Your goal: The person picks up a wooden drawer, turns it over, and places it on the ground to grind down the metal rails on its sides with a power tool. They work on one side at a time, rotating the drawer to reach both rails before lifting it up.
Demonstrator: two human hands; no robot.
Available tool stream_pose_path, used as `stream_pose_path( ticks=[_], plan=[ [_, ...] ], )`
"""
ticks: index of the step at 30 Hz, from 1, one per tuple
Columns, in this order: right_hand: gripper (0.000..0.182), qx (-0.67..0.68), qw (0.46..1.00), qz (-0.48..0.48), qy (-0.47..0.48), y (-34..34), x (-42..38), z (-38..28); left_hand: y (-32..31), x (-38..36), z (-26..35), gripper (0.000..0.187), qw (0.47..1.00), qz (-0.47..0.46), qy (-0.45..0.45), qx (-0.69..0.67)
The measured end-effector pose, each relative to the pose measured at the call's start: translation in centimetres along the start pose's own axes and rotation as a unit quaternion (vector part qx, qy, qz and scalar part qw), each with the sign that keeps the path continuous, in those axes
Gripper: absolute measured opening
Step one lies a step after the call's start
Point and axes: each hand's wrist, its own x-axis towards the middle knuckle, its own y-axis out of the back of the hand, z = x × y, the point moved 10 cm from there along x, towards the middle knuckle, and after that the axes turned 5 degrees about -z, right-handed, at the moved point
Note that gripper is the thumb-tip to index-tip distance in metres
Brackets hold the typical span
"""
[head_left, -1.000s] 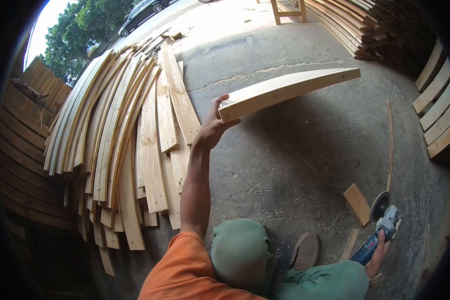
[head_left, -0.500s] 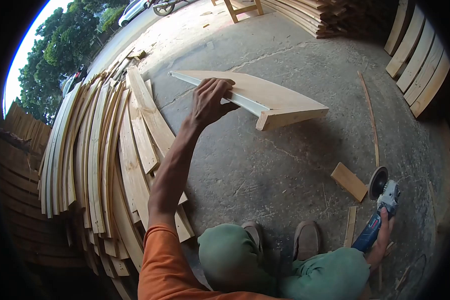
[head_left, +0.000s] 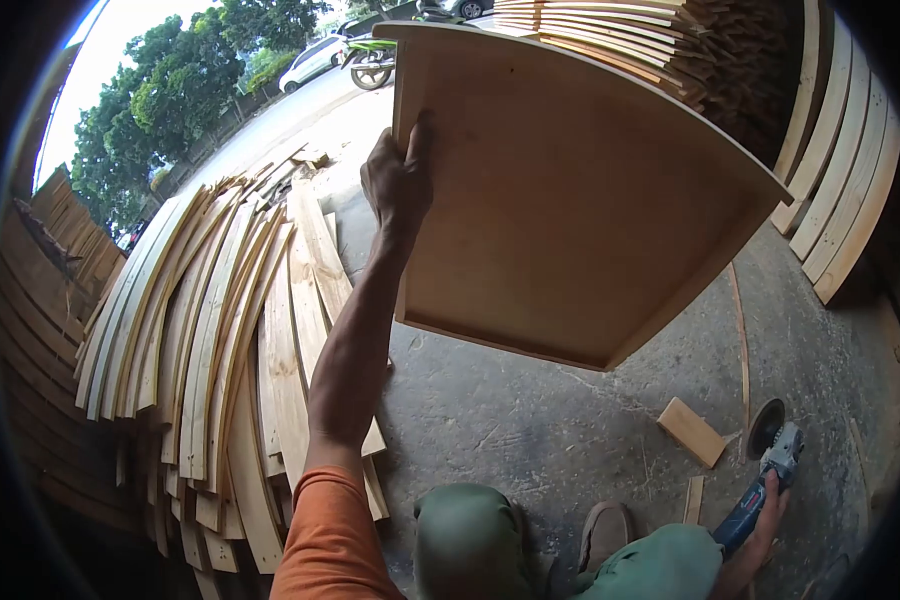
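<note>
My left hand [head_left: 402, 178] is closed round the left edge of a shallow wooden panel with a raised rim [head_left: 570, 200]. The panel is lifted in front of me, tilted so its recessed inner face shows. Low on the right, my right hand [head_left: 765, 515] grips the blue body of an angle grinder [head_left: 748, 508], beside my knee. A round disc [head_left: 766, 428] on the grinder's head points up and away from me. Just left of the disc, a short wooden block [head_left: 692, 432] lies on the concrete floor.
Long planks [head_left: 210, 330] are heaped along the left. More boards [head_left: 840, 160] stand at the far right, and stacked slats [head_left: 610, 40] rise behind the panel. A thin wood strip [head_left: 741, 340] lies on the floor. Outside are a motorcycle [head_left: 372, 65] and a white car [head_left: 312, 62].
The panel has swung up and turned from its top face to its recessed face, raised by my left hand. The grinder in my right hand has shifted only slightly lower in view.
</note>
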Motion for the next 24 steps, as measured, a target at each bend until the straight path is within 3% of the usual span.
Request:
stream_pose_path(
  ticks=[4, 6, 10, 13, 15, 18, 21, 24],
  plan=[
    [0.081, -0.036, 0.999, 0.031, -0.012, 0.6, -0.7, -1.9, -0.4, -2.6, -4.2, 0.055, 0.984, -0.043, 0.098, -0.14],
    [0.078, -0.024, 0.993, 0.101, -0.052, 0.8, -2.9, -3.3, -0.7, -5.0, -6.6, 0.056, 0.979, -0.054, 0.148, -0.128],
    [0.075, -0.016, 0.996, 0.066, -0.06, 1.2, -3.2, -3.9, -0.2, -11.7, -9.9, 0.057, 0.968, -0.016, 0.209, -0.141],
    [0.073, -0.011, 0.996, 0.048, -0.07, 1.0, -3.7, -3.9, -2.5, -17.7, -16.4, 0.062, 0.911, -0.028, 0.35, -0.217],
    [0.065, -0.003, 0.993, 0.109, -0.04, 1.6, -4.4, -4.7, -3.0, -21.4, -19.5, 0.062, 0.896, -0.007, 0.388, -0.215],
    [0.066, -0.022, 0.993, 0.104, -0.047, 0.4, -5.4, -5.3, -3.1, -26.4, -23.0, 0.062, 0.876, 0.008, 0.451, -0.173],
    [0.068, -0.033, 0.992, 0.112, -0.05, -0.7, -6.2, -6.4, -4.0, -32.1, -27.6, 0.057, 0.849, 0.085, 0.49, -0.178],
    [0.069, -0.046, 0.989, 0.125, -0.06, -1.4, -7.0, -7.1, -3.2, -36.2, -28.3, 0.059, 0.813, 0.072, 0.568, -0.105]
  ],
)
